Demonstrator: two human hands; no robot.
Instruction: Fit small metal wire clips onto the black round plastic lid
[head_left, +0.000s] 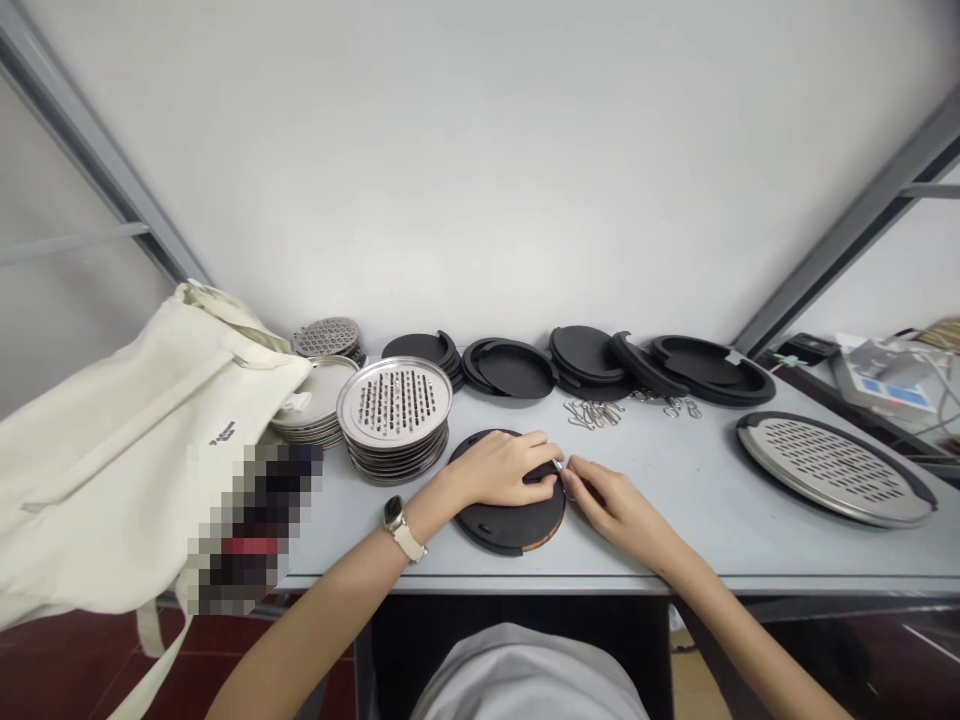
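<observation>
A round black disc [495, 526] lies flat near the table's front edge, with a strip of brown rim showing at its lower right. My left hand [506, 468] rests across the top of it, fingers bent and holding it by its right side. At that same right edge, my right hand [604, 495] pinches a small shiny metal piece [557, 464], which looks like a hook or clip. Fingers hide most of this piece, so how it sits against the disc cannot be made out. A small raised bump shows on the disc's left part.
Left of the disc stands a stack of round metal grater plates [395, 400], with more plates [322, 385] behind. Black round covers [517, 368] line the wall. Small metal hooks [594, 412] lie in loose piles. A large oval grater [836, 470] sits right; a cream bag [150, 440] hangs left.
</observation>
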